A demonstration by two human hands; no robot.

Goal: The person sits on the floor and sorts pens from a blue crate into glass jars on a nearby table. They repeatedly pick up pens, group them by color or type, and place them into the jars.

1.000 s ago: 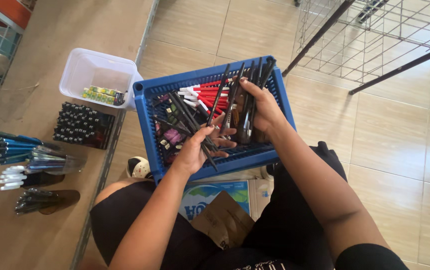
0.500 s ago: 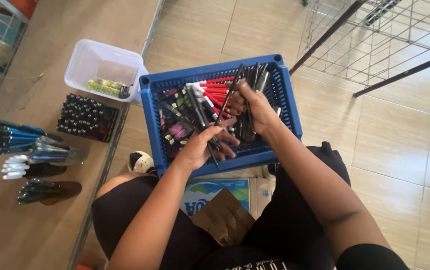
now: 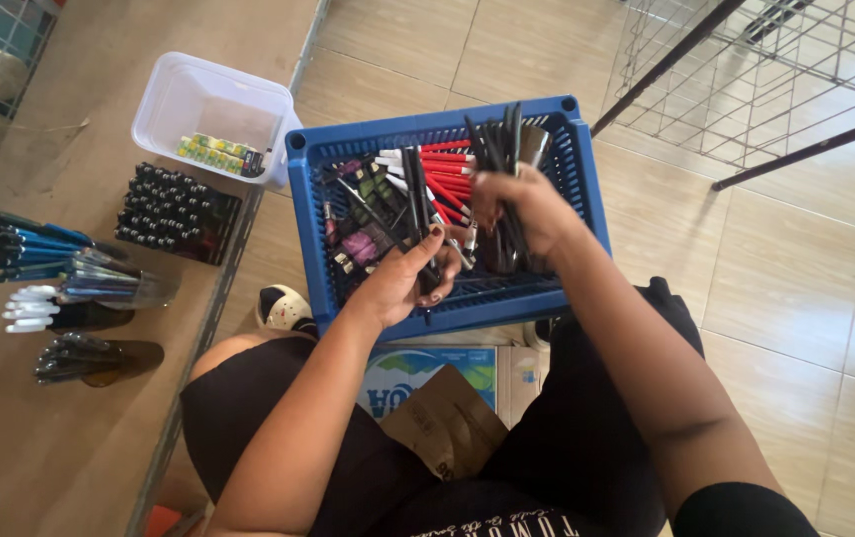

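- the slim black plastic pens stand as a fanned bundle in the right hand, tips up, held over the far right part of the blue slotted plastic basket that sits in front of the person's knees.
- the right hand's fingers are curled tight round the lower half of that bundle; i can't count the pens in it exactly, several at least.
- the left hand pinches a few more thin black pens between thumb and forefinger, over the middle of the basket, the other fingers bent under.
- inside the basket lie red pens with white ends, a loose layer of them, too overlapped to count, beside small dark and purple bits.
- on the brown shelf board to the left: one clear rectangular plastic tub with a row of small yellow-green items, one black tray of upright black caps, and four lying bunches of pens: blue, clear-barrelled, white-capped and dark.
- one wire mesh rack stands on the tiled floor at the far right.
- against the view a second ago, the right hand's bundle has been drawn closer together and more upright, the left hand has lifted its few pens higher, and the basket sits a touch further right in view.
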